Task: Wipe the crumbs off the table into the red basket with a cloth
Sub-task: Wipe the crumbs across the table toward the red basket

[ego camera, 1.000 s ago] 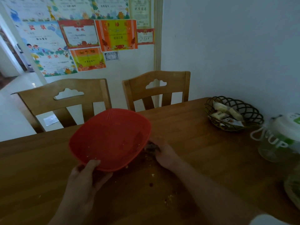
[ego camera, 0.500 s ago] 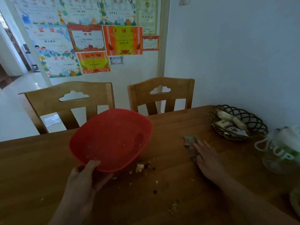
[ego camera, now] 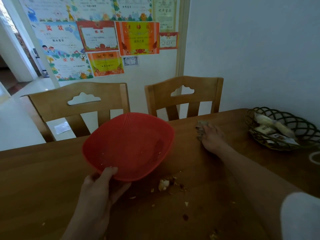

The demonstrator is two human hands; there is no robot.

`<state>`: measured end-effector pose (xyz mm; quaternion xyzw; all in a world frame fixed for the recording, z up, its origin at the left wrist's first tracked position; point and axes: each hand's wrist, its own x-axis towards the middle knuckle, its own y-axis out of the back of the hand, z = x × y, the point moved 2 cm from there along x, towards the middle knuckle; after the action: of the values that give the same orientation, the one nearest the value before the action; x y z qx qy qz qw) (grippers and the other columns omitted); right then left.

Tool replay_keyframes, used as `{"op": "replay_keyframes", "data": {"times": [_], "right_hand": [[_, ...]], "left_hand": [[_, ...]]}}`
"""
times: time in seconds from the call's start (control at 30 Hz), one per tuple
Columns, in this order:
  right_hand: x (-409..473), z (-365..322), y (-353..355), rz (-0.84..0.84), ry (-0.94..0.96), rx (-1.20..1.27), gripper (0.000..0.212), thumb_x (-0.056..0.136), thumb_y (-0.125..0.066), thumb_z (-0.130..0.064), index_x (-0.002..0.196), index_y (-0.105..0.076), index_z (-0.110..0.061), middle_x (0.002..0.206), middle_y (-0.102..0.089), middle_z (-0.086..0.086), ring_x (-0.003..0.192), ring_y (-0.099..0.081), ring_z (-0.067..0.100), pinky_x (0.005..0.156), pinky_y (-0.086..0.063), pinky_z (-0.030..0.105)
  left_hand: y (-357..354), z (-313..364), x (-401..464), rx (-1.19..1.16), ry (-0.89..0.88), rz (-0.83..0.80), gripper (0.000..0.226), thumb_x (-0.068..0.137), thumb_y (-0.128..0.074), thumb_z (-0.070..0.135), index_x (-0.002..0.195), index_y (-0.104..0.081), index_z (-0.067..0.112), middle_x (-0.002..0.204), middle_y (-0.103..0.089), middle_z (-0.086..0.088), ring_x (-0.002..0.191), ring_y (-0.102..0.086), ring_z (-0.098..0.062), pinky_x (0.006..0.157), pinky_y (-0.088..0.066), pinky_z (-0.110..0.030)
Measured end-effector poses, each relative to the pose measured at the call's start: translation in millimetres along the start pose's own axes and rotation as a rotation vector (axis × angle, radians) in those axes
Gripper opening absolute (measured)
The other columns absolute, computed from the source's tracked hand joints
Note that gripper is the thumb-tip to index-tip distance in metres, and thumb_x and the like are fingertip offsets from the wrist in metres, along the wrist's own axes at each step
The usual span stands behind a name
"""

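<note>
- Crumbs (ego camera: 170, 185) lie in 1 loose pile on the table (ego camera: 43, 170), just beside the basket's near rim.
- Left hand (ego camera: 102, 189) pinches the basket (ego camera: 128, 146) by that rim, thumb on top, tilting it toward the camera.
- Right hand (ego camera: 212, 137) presses flat, fingers straight, on the cloth (ego camera: 200, 129), well beyond the pile and to its right.
- Judgement: the next sweep runs back and left, toward the basket's lowered lip.
</note>
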<state>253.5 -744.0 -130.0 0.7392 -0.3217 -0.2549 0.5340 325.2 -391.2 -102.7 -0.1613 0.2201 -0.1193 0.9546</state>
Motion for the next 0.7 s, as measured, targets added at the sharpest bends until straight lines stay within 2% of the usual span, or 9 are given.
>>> {"op": "replay_keyframes", "data": {"times": [0.13,0.23,0.33,0.4,0.5,0.6,0.7], "right_hand": [[-7.1,-61.8,-19.8,-0.113,0.335,0.115,0.048,0.098,-0.039,-0.026,0.145,-0.031,-0.021,0.156,-0.025,0.007,0.144,-0.020,0.028,0.119,-0.016,0.047],[-28.2,-99.3,-32.5,-0.177,0.586,0.062,0.035,0.099,-0.036,-0.020,0.132,-0.046,-0.015,0.142,-0.044,0.010,0.135,-0.037,0.026,0.115,-0.026,0.047],[-36.5,-88.7,-24.6,-0.188,0.651,0.154,0.030,0.099,-0.038,-0.020,0.127,-0.050,-0.019,0.136,-0.050,0.005,0.128,-0.044,0.022,0.112,-0.032,0.042],[-37.2,-56.0,-14.3,-0.174,0.575,0.192,0.040,0.100,-0.039,-0.026,0.139,-0.040,-0.026,0.149,-0.038,0.001,0.137,-0.033,0.022,0.116,-0.024,0.042],[-45.2,13.6,0.2,-0.123,0.323,0.098,0.047,0.100,-0.036,-0.029,0.146,-0.029,-0.023,0.157,-0.022,0.003,0.145,-0.016,0.025,0.118,-0.014,0.043],[-69.1,82.1,15.1,-0.086,0.127,-0.020,0.049,0.102,-0.030,-0.024,0.150,-0.022,-0.024,0.160,-0.015,0.000,0.147,-0.009,0.024,0.121,-0.010,0.041],[-101.7,133.5,22.0,-0.073,0.026,0.001,0.050,0.102,-0.030,-0.024,0.150,-0.021,-0.024,0.161,-0.013,0.001,0.148,-0.008,0.023,0.119,-0.008,0.036]], "left_hand": [[-10.9,4.9,10.1,-0.025,0.049,0.020,0.016,0.093,-0.064,0.011,0.107,-0.058,0.010,0.116,-0.065,-0.011,0.101,-0.068,-0.026,0.057,-0.062,-0.032],[-18.3,1.8,10.7,-0.027,0.054,0.022,0.027,0.092,-0.065,0.011,0.118,-0.058,0.007,0.118,-0.066,-0.014,0.101,-0.069,-0.027,0.057,-0.062,-0.031],[-18.3,-0.8,7.6,-0.023,0.057,0.039,0.032,0.092,-0.066,0.011,0.123,-0.058,0.005,0.118,-0.067,-0.015,0.098,-0.070,-0.027,0.057,-0.061,-0.031],[-14.4,-0.8,4.1,-0.018,0.063,0.043,0.029,0.092,-0.066,0.010,0.120,-0.058,0.004,0.116,-0.067,-0.015,0.098,-0.070,-0.027,0.056,-0.061,-0.031],[-6.5,-0.6,-4.6,-0.020,0.080,0.052,0.027,0.092,-0.065,0.009,0.117,-0.058,0.002,0.118,-0.066,-0.016,0.098,-0.069,-0.027,0.055,-0.061,-0.032],[2.2,-0.6,-15.6,-0.022,0.106,0.070,0.040,0.091,-0.067,0.010,0.129,-0.053,0.005,0.124,-0.062,-0.015,0.101,-0.068,-0.026,0.057,-0.062,-0.033],[6.7,-1.6,-26.4,-0.020,0.126,0.060,0.052,0.092,-0.067,0.012,0.140,-0.046,0.008,0.127,-0.059,-0.013,0.101,-0.067,-0.027,0.058,-0.063,-0.032]]}}
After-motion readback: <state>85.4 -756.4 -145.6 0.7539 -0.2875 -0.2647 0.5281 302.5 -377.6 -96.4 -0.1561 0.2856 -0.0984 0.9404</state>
